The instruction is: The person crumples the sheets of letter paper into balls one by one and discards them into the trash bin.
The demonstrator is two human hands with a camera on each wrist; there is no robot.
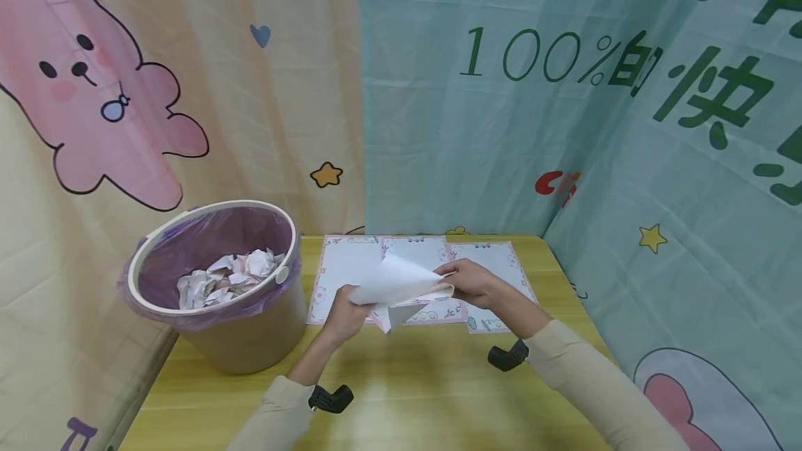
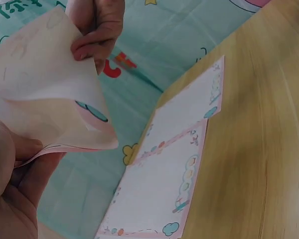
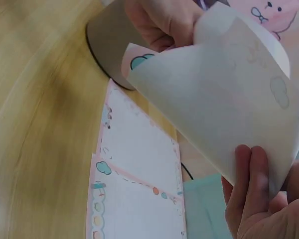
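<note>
A sheet of paper with a pink patterned border is held bent and partly folded over above the table. My left hand pinches its left edge between thumb and fingers, as the left wrist view shows up close. At the opposite edge my right hand grips the paper, two fingers lying flat on its outer face. Curling over, the sheet hides part of the left hand's fingers in the right wrist view. Beneath and behind it, several bordered sheets lie side by side on the table.
A bin with a purple liner stands at the table's left, crumpled paper inside. The wooden table meets printed curtains at the back and right. Black wrist devices are worn on both forearms.
</note>
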